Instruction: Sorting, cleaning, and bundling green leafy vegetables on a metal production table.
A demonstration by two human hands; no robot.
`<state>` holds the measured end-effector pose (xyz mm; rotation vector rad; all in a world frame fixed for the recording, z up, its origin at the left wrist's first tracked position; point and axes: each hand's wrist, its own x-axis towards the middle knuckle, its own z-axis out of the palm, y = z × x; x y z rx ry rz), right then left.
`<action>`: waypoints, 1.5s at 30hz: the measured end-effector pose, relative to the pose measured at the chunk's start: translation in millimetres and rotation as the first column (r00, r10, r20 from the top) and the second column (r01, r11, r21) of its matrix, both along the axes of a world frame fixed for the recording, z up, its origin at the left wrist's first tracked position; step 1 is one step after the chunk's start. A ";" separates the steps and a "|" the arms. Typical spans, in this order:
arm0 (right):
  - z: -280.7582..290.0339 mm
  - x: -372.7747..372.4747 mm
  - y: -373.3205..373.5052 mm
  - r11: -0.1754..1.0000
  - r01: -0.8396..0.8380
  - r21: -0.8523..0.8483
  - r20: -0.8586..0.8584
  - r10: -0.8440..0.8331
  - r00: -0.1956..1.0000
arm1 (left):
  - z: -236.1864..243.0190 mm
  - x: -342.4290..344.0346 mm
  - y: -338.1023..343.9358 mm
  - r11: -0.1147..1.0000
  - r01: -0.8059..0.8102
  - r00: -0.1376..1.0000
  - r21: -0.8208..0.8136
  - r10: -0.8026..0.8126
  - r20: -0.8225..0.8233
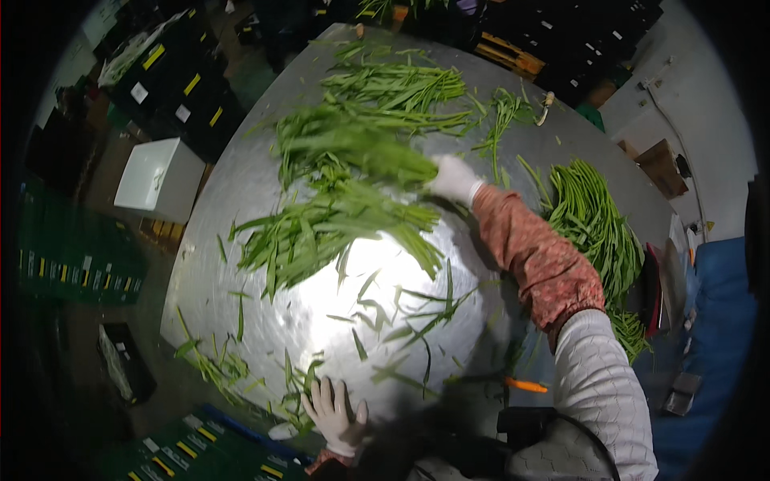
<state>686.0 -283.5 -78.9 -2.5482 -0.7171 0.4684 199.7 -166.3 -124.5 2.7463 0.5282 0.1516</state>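
Observation:
In a white glove, my right hand [455,180] is closed round the stem ends of a bunch of water spinach [353,148], whose long narrow leaves point left and are smeared by motion. Another bundle of water spinach [329,228] lies just nearer on the metal table [273,321], and a further heap [393,86] is spread beyond. My left hand [334,417], also gloved, rests at the table's near edge with its fingers spread, holding nothing. Loose leaves and stem scraps [224,369] lie beside it.
A large pile of the same greens [593,224] lies on the right, with a small orange object [525,385] nearer me. Left of the table stand a white tub [160,180] and dark stacked crates [172,88]. Green crates [80,248] stand further left, and a wall [690,104] at far right.

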 end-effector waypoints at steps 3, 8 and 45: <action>55.1 -5.6 -8.9 0.818 0.177 0.547 -0.454 0.113 0.884 | 4.5 3.4 0.7 0.999 -0.011 1.000 -0.044 0.012 0.027; 113.6 -66.4 -17.8 0.664 0.250 0.705 -0.564 0.310 0.766 | 17.1 7.4 -3.6 1.000 -0.015 0.997 0.009 0.014 0.081; 3.8 -90.4 5.1 0.986 -0.136 -0.097 0.504 0.167 0.848 | 65.9 41.0 -14.6 -0.492 0.169 0.837 -0.854 0.529 -0.140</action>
